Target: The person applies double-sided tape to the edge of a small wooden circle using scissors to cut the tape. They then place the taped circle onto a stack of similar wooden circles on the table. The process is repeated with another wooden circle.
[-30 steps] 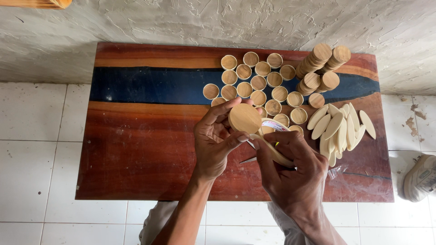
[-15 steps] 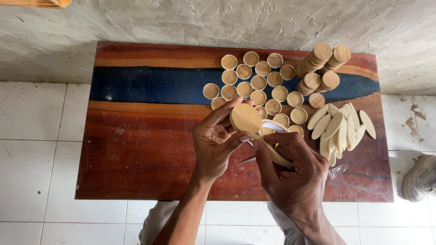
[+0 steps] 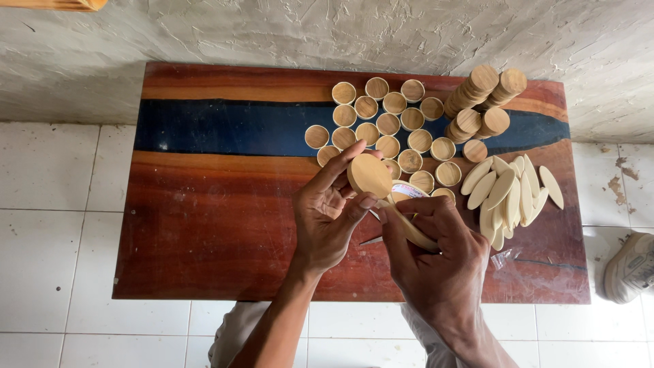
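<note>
Since the earlier frames the round wooden disc [image 3: 370, 175] has shifted only slightly, and both hands remain over the red-brown table [image 3: 204, 232] with its blue stripe. The left hand [image 3: 328, 215] pinches the disc by thumb and fingers, while the right hand [image 3: 436, 262] is closed around a pale oval wooden piece [image 3: 413, 230], largely hidden in its grip, with a small white-labelled object [image 3: 407, 190] half concealed behind both and hard to identify. Further right stand the open wooden cups [image 3: 388, 124], stacked discs [image 3: 480, 85] and loose oval slats [image 3: 507, 194]; a shoe [image 3: 630, 267] is cut off at the edge.
</note>
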